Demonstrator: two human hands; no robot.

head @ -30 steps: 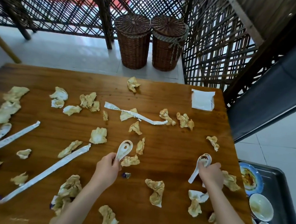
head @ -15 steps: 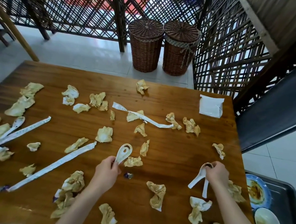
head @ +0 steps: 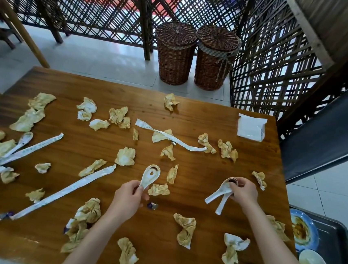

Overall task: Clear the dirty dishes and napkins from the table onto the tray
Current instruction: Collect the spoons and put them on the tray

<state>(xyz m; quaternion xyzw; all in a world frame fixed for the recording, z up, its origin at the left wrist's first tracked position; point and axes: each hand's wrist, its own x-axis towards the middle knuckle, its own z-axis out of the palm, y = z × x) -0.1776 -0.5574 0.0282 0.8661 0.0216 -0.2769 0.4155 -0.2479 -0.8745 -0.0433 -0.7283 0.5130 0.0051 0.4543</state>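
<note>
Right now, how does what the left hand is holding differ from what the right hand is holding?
The left hand holds one white spoon, while the right hand holds two white spoons together. The left hand grips its spoon by the handle, bowl pointing away; the right hand grips its pair at the bowls, handles splaying toward the person. All are white, soiled soup spoons held above the table.

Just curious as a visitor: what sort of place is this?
Probably a restaurant dining area after a meal: a wooden table strewn with soiled napkins, soup spoons, and a tray of dirty dishes alongside.
</note>
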